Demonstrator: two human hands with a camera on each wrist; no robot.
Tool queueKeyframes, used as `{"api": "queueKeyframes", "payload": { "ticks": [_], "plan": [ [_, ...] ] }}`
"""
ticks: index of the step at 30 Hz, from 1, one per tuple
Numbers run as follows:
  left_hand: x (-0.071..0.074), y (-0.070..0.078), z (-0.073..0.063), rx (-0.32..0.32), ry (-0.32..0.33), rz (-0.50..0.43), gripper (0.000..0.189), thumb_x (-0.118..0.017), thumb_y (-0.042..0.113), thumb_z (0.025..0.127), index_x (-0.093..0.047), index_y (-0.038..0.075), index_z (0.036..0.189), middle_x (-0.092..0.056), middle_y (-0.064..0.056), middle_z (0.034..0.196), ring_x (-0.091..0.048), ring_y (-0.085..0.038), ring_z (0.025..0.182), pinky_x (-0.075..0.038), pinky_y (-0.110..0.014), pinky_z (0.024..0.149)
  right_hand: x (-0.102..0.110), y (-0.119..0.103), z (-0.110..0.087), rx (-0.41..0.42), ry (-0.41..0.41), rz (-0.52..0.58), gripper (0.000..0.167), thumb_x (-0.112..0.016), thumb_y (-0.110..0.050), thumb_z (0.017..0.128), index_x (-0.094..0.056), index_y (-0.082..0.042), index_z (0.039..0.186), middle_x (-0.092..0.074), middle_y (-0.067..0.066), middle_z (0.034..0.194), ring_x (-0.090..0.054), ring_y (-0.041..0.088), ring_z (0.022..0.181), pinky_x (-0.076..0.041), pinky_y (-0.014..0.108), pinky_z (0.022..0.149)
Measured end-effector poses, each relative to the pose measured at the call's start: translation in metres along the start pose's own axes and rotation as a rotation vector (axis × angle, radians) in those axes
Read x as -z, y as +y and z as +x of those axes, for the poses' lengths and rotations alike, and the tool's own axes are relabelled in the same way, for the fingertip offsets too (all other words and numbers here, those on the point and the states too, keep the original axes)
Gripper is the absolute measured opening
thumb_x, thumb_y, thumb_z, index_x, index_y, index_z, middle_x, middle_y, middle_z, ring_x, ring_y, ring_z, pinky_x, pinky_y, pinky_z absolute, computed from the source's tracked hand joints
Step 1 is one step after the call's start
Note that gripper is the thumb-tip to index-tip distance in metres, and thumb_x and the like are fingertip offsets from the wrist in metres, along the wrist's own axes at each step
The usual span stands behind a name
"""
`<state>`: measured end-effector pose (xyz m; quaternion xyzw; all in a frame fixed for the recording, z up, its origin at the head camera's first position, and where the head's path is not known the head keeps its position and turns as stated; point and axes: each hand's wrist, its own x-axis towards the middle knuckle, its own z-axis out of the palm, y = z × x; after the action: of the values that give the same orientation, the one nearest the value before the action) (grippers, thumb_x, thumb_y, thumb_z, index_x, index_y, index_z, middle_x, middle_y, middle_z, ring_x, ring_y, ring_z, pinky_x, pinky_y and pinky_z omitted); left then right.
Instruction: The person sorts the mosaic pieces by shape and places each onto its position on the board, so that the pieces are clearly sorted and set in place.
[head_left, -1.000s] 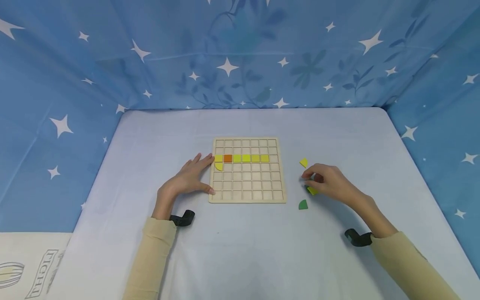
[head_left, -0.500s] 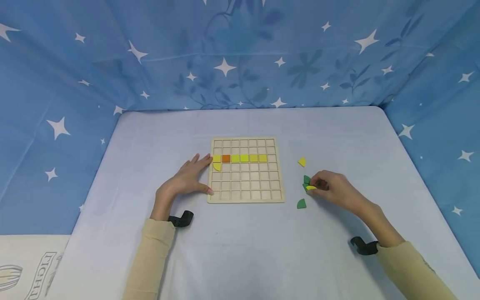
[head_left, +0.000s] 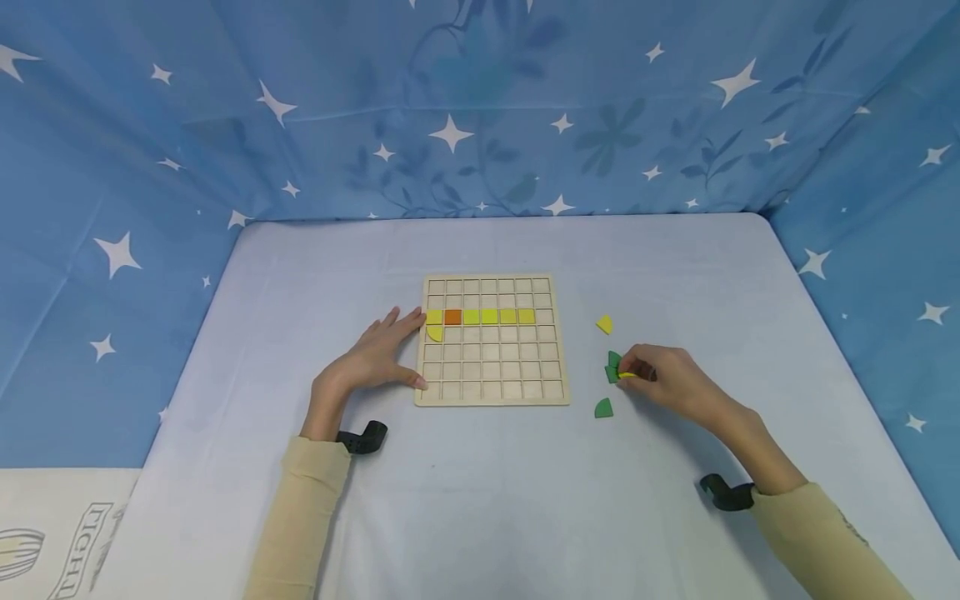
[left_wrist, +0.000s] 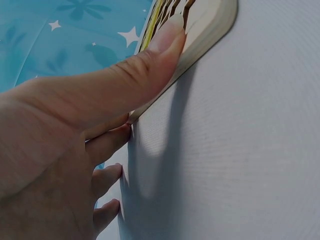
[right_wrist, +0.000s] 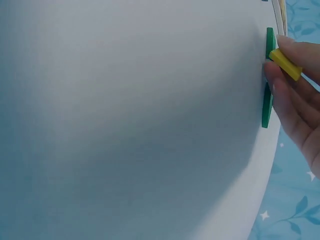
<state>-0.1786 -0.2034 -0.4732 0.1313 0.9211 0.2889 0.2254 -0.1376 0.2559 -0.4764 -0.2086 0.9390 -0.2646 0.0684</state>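
The wooden grid board (head_left: 491,392) lies mid-table. Across its third row run several yellow squares (head_left: 489,317) and one orange square (head_left: 453,317); a yellow quarter-circle piece (head_left: 435,333) sits below the leftmost. My left hand (head_left: 371,358) rests at the board's left edge with fingers spread, and the left wrist view shows its thumb (left_wrist: 165,37) on the frame. Between thumb and fingers my right hand (head_left: 667,375) pinches a yellow piece (right_wrist: 286,64), just above two green pieces (head_left: 612,373) on the table. The held piece's full outline is partly hidden by the fingers.
To the right of the board lie a loose yellow piece (head_left: 604,324) at the back and a green quarter-circle piece (head_left: 603,408) nearer the front. A blue star-patterned curtain (head_left: 480,108) hangs behind and beside the white table (head_left: 480,500).
My right hand has drawn slightly back and lifted the yellow piece off the green ones, which now show more. The left hand stays on the board.
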Motion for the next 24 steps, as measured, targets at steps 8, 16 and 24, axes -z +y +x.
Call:
{"api": "queueKeyframes", "payload": {
  "ticks": [8, 16, 24],
  "plan": [
    [0.0, 0.0, 0.0, 0.0, -0.004, 0.002, 0.117, -0.094, 0.032, 0.072, -0.025, 0.014, 0.165, -0.015, -0.002, 0.174, 0.004, -0.03, 0.162, 0.0, -0.055, 0.13, 0.004, -0.01, 0.011, -0.005, 0.063, 0.044, 0.015, -0.08, -0.001, 0.086, -0.074, -0.01, 0.097, -0.073, 0.002, 0.094, -0.063, 0.014, 0.077, -0.057, 0.024, 0.067],
    [0.0, -0.001, 0.001, 0.016, -0.007, 0.004, 0.116, -0.094, 0.031, 0.073, -0.025, 0.016, 0.165, -0.014, 0.001, 0.174, 0.005, -0.028, 0.162, -0.001, -0.055, 0.13, 0.002, -0.022, 0.035, 0.017, 0.042, 0.092, 0.016, -0.078, -0.002, 0.089, -0.075, -0.011, 0.102, -0.074, 0.003, 0.099, -0.065, 0.017, 0.085, -0.057, 0.025, 0.072],
    [0.0, -0.003, 0.001, 0.003, -0.006, -0.004, 0.116, -0.094, 0.032, 0.072, -0.026, 0.015, 0.165, -0.015, -0.001, 0.174, 0.004, -0.029, 0.162, -0.001, -0.055, 0.13, -0.008, -0.039, 0.062, 0.021, 0.004, 0.227, 0.017, -0.074, -0.002, 0.091, -0.073, -0.005, 0.108, -0.073, 0.009, 0.106, -0.072, 0.017, 0.08, -0.062, 0.028, 0.07]
  ]
}}
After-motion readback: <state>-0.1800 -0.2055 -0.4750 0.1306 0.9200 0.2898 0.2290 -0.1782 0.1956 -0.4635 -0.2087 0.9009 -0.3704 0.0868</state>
